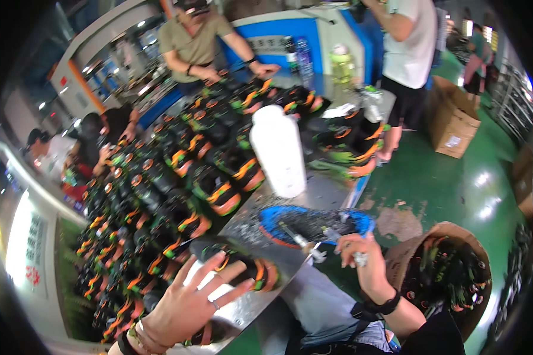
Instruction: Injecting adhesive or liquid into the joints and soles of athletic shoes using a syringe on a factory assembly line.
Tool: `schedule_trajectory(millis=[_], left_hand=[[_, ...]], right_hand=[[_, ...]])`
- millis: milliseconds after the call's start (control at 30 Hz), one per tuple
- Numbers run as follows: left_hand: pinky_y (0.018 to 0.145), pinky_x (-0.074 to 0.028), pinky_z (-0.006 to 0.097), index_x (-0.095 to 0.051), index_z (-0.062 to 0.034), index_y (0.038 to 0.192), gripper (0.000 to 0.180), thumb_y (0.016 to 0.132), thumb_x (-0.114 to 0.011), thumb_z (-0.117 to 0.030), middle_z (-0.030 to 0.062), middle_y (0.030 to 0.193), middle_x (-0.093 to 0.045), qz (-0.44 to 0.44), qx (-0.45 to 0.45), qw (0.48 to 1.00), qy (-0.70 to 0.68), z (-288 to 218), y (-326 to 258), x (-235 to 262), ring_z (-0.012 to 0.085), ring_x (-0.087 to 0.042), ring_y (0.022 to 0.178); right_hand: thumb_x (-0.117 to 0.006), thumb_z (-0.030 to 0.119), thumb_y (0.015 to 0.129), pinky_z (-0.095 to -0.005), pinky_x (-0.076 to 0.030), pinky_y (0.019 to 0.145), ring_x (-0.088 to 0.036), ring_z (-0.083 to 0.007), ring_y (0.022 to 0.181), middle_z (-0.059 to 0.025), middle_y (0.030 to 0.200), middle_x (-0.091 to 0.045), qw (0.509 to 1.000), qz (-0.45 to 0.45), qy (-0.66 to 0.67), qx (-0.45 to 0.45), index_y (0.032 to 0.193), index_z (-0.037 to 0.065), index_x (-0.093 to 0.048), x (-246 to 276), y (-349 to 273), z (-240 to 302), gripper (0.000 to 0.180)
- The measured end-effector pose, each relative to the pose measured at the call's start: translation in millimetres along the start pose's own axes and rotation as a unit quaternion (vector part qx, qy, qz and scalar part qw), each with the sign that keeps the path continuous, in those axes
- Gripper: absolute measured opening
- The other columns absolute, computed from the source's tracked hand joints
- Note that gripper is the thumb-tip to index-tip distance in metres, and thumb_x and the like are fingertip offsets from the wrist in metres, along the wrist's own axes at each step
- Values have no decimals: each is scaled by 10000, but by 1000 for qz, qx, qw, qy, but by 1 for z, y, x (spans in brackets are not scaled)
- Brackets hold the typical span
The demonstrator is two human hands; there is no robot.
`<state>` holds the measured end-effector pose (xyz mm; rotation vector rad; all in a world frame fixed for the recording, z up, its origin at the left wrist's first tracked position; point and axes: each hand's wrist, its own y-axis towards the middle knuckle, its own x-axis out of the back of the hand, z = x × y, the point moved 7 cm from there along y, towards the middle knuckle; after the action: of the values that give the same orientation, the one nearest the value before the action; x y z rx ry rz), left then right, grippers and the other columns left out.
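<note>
My left hand [186,302] is spread over a black shoe [265,273] with orange and green trim at the near table edge. Its fingers are apart; whether they touch the shoe is hard to tell. Beyond the table's right edge, my right hand [367,263] is raised with bent fingers around a small shiny, pale thing I cannot make out. Between the hands and the bottle, a blue shallow holder [272,222] contains dark scraps. A slim tool with a pale end [302,241] lies across it. A large white bottle [278,154] stands behind.
Rows of black shoes [213,186] cover the table's left and middle. At right, an open carton [405,260] contains more shoes; a taller cardboard box [453,118] stands farther back. Several people work around the table. Drink bottles [340,65] stand at the far end.
</note>
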<state>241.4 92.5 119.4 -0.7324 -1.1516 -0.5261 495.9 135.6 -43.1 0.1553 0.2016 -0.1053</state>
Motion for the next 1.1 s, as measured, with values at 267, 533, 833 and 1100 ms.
schedule_trajectory(millis=[267,533,833,1100], left_hand=[[1049,-274,612,-481,-247,1348,528,835,-532,-135,54,1260,-504,-99,-25,993,59,10,48,-75,290,-482,1191],[905,-450,481,-592,-206,1171,400,773,-598,-164,25,1117,-545,-120,13,993,-9,3,53,-82,245,-543,996],[923,-422,415,-506,-139,1291,511,783,-538,-86,80,1282,-495,-128,180,974,-52,-80,-11,-36,283,-495,1149],[928,-429,479,-650,-239,1159,410,777,-565,-117,59,1215,-550,-242,376,894,-25,-104,-22,-101,324,-512,1168]], right_hand=[[-227,337,1028,-273,-418,715,-493,-134,726,-128,968,-562,997,71,0,-15,677,-27,-555,0,-10,25,604],[-246,341,993,-262,-371,691,-441,-127,708,-136,998,-576,996,75,37,-15,679,-17,-609,6,-4,26,599],[-271,337,1016,-288,-431,716,-507,-147,743,-142,957,-564,994,100,17,-38,694,-33,-566,9,-15,7,572],[-280,351,999,-291,-397,659,-521,-169,727,-153,945,-604,991,80,-100,30,619,3,-570,2,-10,10,591]])
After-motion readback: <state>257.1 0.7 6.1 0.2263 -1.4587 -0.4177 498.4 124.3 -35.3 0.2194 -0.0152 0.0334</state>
